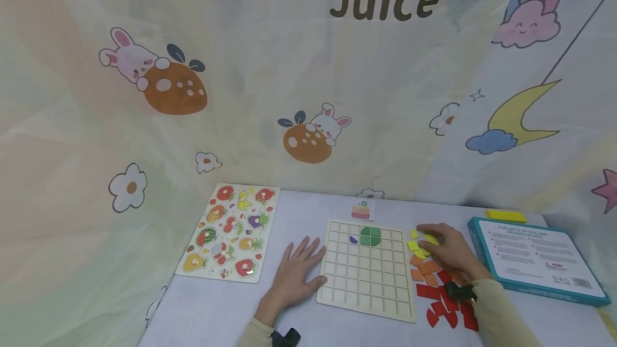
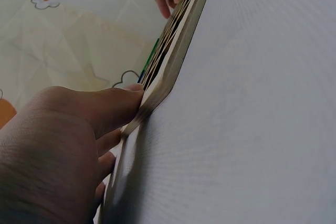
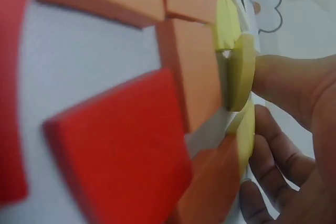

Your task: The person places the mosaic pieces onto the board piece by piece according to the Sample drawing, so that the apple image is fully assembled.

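My left hand [image 1: 296,274] rests at the left edge of the pale gridded board [image 1: 361,304], fingers spread and straight. In the left wrist view, its thumb lies over the board's rim. A green shape [image 1: 370,236] of quarter pieces and a small blue piece [image 1: 354,239] lie on the upper grid. Right of the board, my right hand [image 1: 450,250] pinches a rounded yellow puzzle piece [image 1: 431,239] among other yellow pieces [image 1: 413,245]. In the right wrist view, the thumb touches a yellow piece [image 3: 242,72]; some fingertips are hidden.
Orange pieces [image 1: 425,266] and red pieces [image 1: 428,292] lie under and beside my right forearm. A teal-edged box [image 1: 535,256] is at the right, with a yellow block [image 1: 506,216] behind. A picture card [image 1: 362,210] is beyond the board. A fruit puzzle [image 1: 228,234] lies left.
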Demonstrator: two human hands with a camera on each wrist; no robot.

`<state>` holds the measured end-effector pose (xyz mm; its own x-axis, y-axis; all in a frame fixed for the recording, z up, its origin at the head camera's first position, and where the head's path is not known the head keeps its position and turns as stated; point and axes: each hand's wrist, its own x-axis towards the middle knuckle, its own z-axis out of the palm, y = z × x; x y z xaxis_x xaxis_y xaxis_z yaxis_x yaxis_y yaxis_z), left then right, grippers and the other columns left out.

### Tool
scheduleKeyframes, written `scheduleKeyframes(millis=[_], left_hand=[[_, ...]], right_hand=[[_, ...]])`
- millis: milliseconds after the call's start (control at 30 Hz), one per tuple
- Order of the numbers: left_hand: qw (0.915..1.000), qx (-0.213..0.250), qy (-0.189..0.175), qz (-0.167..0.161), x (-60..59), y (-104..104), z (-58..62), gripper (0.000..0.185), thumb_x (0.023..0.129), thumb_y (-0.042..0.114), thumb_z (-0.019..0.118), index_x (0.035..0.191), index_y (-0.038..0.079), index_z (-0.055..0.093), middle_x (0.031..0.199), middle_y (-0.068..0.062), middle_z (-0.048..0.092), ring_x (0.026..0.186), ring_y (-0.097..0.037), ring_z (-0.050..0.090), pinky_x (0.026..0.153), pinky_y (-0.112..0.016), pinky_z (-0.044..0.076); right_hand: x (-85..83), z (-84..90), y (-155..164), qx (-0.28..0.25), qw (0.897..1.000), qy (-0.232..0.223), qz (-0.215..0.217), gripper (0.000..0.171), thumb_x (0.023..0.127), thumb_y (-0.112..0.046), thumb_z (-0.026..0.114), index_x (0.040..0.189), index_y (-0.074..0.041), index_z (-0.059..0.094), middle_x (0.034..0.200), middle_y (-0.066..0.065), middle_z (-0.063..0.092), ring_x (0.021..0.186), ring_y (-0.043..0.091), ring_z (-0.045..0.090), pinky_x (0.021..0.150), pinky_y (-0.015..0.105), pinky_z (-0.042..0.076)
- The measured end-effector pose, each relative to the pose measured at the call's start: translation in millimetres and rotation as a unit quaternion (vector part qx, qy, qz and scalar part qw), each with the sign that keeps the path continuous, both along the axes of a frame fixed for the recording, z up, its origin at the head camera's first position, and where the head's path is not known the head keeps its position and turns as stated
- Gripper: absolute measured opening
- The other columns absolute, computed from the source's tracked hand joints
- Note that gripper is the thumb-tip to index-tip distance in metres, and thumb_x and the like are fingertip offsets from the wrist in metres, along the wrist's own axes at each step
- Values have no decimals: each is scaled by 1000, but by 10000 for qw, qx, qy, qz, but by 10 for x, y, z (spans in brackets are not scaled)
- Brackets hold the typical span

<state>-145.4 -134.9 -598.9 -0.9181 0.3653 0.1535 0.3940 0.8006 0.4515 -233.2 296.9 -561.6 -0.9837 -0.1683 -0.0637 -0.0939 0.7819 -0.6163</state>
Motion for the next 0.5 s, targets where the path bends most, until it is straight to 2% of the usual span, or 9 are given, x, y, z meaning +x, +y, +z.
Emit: scheduleKeyframes(millis=[133, 267, 367, 500], left_hand=[[10000, 53, 5, -11, 2, -1, 8, 69, 98, 56, 61, 158, 23, 52, 172, 0, 38, 163, -32, 26, 132, -67, 14], [10000, 69, 28, -11, 2, -1, 2, 68, 99, 56, 61, 158, 24, 52, 172, 1, 37, 164, -31, 26, 132, -66, 14], [10000, 15, 52, 1, -1, -1, -9, 68, 99, 56, 61, 159, 25, 52, 173, 2, 37, 164, -30, 26, 132, -66, 15], [10000, -41, 41, 19, 0, -6, -11, 68, 99, 57, 60, 159, 25, 51, 173, 2, 37, 164, -30, 26, 132, -65, 15]], right_hand=[[-35, 37, -60, 105, 9998, 14, 164, 50, 98, -21, 77, 145, -11, 64, 138, 23, 59, 120, 42, 59, 99, 62, 58], [-87, 60, -100, 182, 9994, 19, 299, 37, 97, -13, 75, 135, -11, 72, 133, 20, 61, 114, 35, 60, 94, 55, 61], [-124, 75, -104, 294, 9992, -8, 267, 30, 96, -11, 76, 126, -9, 75, 128, 19, 64, 109, 33, 62, 92, 55, 61], [-145, 85, -102, 337, 9992, -172, 125, 28, 97, -13, 76, 124, -5, 74, 125, 20, 65, 106, 33, 61, 91, 54, 60]])
